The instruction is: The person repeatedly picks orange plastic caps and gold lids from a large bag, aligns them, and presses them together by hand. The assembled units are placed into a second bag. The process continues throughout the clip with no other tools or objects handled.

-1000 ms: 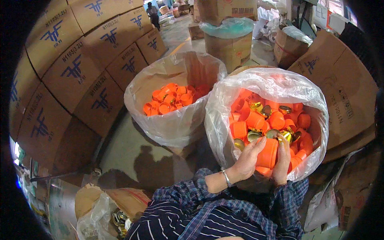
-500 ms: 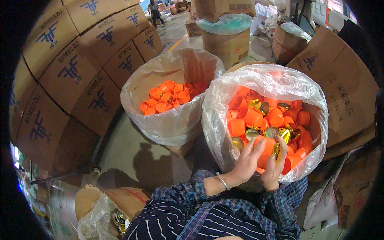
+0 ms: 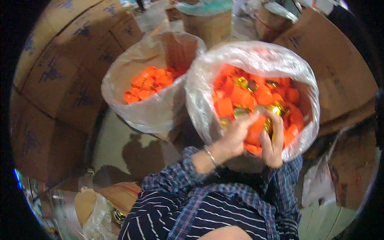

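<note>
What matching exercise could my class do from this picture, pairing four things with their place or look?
Column one
1. Silver bracelet
2. Shirt sleeves
3. Orange cup
4. Teal plastic sheet

Column two
A. Blue plaid
B. Over the rim of a carton
C. Around the left wrist
D. Between the left hand and right hand

Pairs: 1-C, 2-A, 3-D, 4-B

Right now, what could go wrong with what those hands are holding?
The gold piece between the right fingers might slip and get lost among similar ones in the pile. The orange cup in the left fingers could drop there too. The loose plastic liner might snag the bracelet.
</note>
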